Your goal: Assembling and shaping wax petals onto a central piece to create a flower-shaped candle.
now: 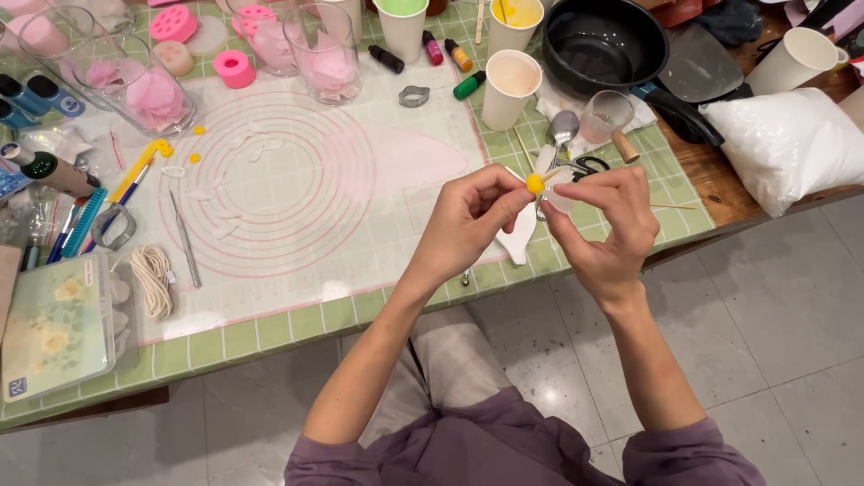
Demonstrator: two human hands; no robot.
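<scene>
Both arms reach up from the lap and bend in, so the hands meet over the near edge of the table [270,335]. The left hand [468,220] pinches a small flower [543,180] with a yellow middle and white petals, thumb and first finger closed on it. The right hand [605,225] curls round the flower from the other side, fingertips tight on a petal. Beside them lie scissors [589,165] and a spoon [564,129].

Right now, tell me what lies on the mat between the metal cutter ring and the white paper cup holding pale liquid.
In the head view, that stretch between the small metal cutter ring and the white paper cup is bare translucent mat; a green bottle sits just behind it.
</scene>
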